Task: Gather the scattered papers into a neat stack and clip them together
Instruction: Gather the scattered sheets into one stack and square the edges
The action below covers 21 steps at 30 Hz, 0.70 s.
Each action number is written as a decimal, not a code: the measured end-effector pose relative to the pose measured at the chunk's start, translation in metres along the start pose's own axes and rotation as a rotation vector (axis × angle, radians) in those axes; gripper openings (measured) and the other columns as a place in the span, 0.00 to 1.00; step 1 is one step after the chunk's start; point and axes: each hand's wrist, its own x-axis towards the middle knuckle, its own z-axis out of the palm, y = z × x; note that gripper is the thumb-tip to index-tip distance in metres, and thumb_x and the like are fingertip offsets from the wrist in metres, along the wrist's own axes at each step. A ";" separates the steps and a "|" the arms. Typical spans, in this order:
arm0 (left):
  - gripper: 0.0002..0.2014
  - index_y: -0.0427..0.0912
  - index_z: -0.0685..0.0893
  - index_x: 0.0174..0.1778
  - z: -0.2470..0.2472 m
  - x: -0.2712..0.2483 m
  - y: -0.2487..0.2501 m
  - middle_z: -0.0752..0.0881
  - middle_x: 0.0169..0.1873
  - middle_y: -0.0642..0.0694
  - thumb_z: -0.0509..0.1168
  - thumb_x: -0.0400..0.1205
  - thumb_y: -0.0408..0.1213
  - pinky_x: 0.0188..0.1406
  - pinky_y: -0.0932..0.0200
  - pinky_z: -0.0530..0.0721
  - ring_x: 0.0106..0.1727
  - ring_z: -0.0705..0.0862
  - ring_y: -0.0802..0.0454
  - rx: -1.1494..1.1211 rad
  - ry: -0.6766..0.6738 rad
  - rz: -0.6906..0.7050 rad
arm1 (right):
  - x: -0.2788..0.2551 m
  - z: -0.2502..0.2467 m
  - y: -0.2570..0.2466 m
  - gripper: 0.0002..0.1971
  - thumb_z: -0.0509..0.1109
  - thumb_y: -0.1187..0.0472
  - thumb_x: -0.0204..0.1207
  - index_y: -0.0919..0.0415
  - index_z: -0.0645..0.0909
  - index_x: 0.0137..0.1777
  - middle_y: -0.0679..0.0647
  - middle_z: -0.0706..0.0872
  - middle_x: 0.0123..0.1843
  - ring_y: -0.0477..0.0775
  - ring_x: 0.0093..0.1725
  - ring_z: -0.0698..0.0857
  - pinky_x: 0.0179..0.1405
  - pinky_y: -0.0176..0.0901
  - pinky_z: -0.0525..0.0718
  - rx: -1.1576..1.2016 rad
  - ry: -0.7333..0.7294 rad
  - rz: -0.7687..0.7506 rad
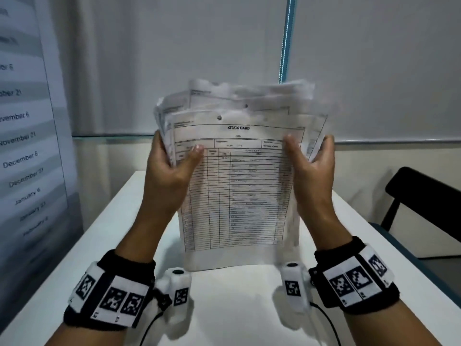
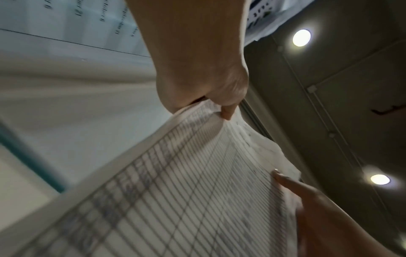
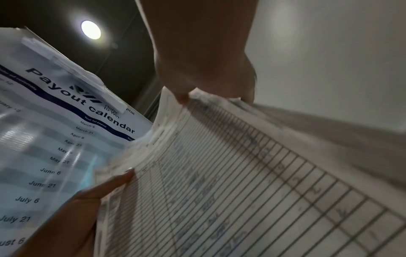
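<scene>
The papers (image 1: pixel 237 176) stood upright on the white surface (image 1: pixel 104 245), bottom edge apparently touching it. Left hand (image 1: pixel 169 171) and right hand (image 1: pixel 311 168) each pinched a side edge, thumbs in front. Thin, floppy, crumpled sheets, uneven on top; best held by both sides.

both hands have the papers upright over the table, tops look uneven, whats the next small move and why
Probably tap the bottom edge of the papers down on the white table to square them. The left hand and right hand grip the two sides, the top edges are staggered and fanned, and no clip shows in any view, so aligning likely comes first.
</scene>
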 end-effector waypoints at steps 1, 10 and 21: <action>0.25 0.42 0.76 0.71 -0.004 0.003 0.003 0.90 0.57 0.50 0.75 0.80 0.39 0.49 0.65 0.90 0.56 0.92 0.56 -0.078 -0.001 -0.036 | 0.001 -0.002 -0.003 0.23 0.75 0.53 0.79 0.53 0.70 0.70 0.40 0.84 0.64 0.36 0.60 0.87 0.59 0.37 0.86 0.045 -0.060 0.007; 0.30 0.41 0.76 0.74 0.000 0.002 0.004 0.91 0.59 0.47 0.78 0.78 0.45 0.55 0.58 0.90 0.59 0.92 0.49 -0.170 -0.068 -0.102 | -0.004 -0.008 -0.006 0.45 0.77 0.31 0.66 0.43 0.59 0.78 0.40 0.83 0.63 0.45 0.59 0.89 0.54 0.45 0.92 -0.214 -0.292 -0.137; 0.16 0.43 0.83 0.68 -0.011 0.001 0.032 0.86 0.62 0.45 0.73 0.84 0.32 0.69 0.63 0.81 0.65 0.85 0.52 0.228 -0.060 0.412 | 0.002 -0.014 -0.013 0.33 0.76 0.52 0.77 0.51 0.67 0.79 0.48 0.82 0.69 0.47 0.64 0.87 0.63 0.51 0.88 0.067 -0.291 -0.095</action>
